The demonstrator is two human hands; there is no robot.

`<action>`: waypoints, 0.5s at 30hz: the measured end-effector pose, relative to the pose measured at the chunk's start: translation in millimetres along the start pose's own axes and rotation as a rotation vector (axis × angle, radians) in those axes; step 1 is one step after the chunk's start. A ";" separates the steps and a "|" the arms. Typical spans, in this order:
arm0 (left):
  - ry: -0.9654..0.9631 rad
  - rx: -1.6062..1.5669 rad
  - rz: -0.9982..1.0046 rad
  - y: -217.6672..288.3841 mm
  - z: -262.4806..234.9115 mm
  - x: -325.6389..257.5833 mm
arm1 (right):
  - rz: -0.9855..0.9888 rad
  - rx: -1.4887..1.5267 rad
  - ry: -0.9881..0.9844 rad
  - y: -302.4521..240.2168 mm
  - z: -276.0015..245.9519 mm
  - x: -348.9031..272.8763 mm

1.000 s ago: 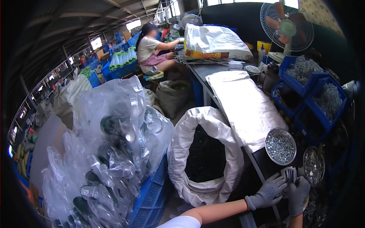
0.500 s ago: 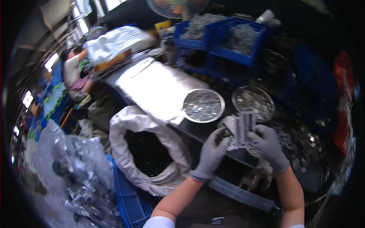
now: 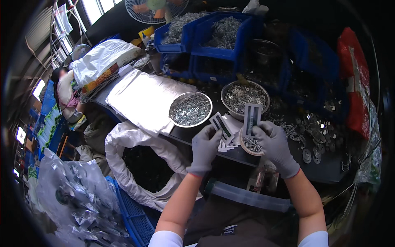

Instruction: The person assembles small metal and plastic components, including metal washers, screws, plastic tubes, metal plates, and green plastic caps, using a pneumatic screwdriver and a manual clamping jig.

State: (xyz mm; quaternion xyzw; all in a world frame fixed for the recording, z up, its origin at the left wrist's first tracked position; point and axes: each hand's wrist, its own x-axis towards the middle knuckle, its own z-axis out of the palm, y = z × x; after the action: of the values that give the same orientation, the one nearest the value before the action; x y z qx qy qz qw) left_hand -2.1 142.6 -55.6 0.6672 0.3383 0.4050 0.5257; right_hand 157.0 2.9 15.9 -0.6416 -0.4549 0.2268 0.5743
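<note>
Both my hands wear grey gloves. My left hand [image 3: 205,149] holds a small clear bag with a printed label [image 3: 221,124] by its lower end. My right hand [image 3: 275,146] pinches a second small labelled bag [image 3: 252,118] upright. Several more such bags [image 3: 231,140] lie stacked on the dark table [image 3: 325,168] between my hands. A small round dish of little metal parts [image 3: 251,145] sits just under my right thumb.
Two round metal bowls [image 3: 190,109] [image 3: 245,96] of small washers stand beyond my hands. Blue bins [image 3: 214,37] of hardware line the back, with a fan [image 3: 156,8]. A white sack [image 3: 140,164] of dark parts stands at my left, plastic bags [image 3: 74,197] lower left. A seated person [image 3: 66,94] is far left.
My head has turned from the left side of the workshop to the table. Both hands have stayed together on the small bags, now separated into one in each hand.
</note>
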 end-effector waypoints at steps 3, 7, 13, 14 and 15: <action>0.000 0.479 0.052 -18.9 -8.7 15.4 | -0.010 -0.037 0.001 -7.3 -3.8 -8.0; 0.234 0.839 0.227 -8.0 -5.7 -12.2 | 0.122 0.087 -0.001 -22.4 -12.0 -22.6; -0.446 -0.262 -0.421 60.2 -10.0 -71.9 | 0.333 0.149 -0.237 -31.8 -16.9 -41.0; -0.477 -0.291 -0.453 67.9 -9.2 -78.0 | 0.325 0.153 -0.241 -32.3 -15.5 -43.6; -0.504 -0.337 -0.417 73.2 -8.0 -82.1 | 0.315 0.156 -0.241 -32.9 -13.4 -46.6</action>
State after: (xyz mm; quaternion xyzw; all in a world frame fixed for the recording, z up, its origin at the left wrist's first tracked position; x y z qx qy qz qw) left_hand -43.7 58.0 1.6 0.5667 0.2554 0.1619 0.7664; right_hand 134.8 -46.0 39.4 -0.6265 -0.3954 0.4233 0.5214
